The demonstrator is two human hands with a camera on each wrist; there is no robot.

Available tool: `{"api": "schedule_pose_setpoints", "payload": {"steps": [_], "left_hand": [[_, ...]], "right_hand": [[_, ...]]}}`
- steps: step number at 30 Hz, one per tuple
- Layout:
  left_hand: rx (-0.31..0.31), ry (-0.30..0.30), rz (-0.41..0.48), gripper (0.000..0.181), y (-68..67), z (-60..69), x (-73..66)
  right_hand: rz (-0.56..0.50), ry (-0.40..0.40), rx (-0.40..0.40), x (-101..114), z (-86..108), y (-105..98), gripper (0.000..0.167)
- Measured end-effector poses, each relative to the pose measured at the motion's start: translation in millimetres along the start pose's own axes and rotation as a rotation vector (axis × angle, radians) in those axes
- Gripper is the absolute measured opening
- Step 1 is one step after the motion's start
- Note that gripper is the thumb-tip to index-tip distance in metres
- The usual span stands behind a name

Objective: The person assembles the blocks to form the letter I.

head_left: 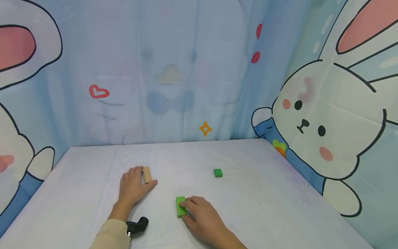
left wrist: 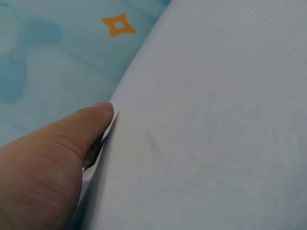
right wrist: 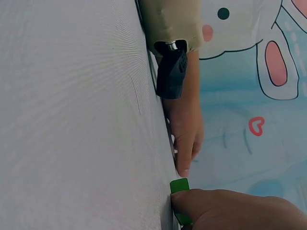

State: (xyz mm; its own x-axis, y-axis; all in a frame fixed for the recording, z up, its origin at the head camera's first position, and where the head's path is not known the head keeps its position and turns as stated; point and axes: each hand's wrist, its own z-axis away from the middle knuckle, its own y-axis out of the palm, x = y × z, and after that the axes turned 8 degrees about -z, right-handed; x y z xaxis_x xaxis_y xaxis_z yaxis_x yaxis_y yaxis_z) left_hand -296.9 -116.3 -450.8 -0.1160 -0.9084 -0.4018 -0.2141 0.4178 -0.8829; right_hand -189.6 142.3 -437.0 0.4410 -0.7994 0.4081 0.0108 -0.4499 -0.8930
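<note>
On the left of the table, a light wooden block (head_left: 147,175) lies between the thumb and index finger of my left hand (head_left: 133,185), which holds it at its two ends. My right hand (head_left: 203,218) grips a bright green oblong block (head_left: 180,207) nearer the front, index finger over its right side and thumb at its near end. The left wrist view shows the left thumb (left wrist: 91,122), with only a dark sliver of the block behind it. In the right wrist view the green block (right wrist: 180,185) pokes out past the right hand (right wrist: 240,207).
A smaller green block (head_left: 218,173) lies alone farther back, right of centre. White cloth covers the table (head_left: 264,193). A patterned curtain (head_left: 168,114) stands along the back edge and the right side. A black wrist device (head_left: 138,225) sits at the left cuff.
</note>
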Motion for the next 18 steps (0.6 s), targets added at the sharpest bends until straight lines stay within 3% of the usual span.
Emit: {"api": "schedule_pose_setpoints", "payload": {"steps": [18], "left_hand": [[0.004,-0.017,0.107,0.082,-2.8,2.9,-11.4]], "right_hand": [[0.002,0.034,0.007,1,-0.3,0,0.035]]}}
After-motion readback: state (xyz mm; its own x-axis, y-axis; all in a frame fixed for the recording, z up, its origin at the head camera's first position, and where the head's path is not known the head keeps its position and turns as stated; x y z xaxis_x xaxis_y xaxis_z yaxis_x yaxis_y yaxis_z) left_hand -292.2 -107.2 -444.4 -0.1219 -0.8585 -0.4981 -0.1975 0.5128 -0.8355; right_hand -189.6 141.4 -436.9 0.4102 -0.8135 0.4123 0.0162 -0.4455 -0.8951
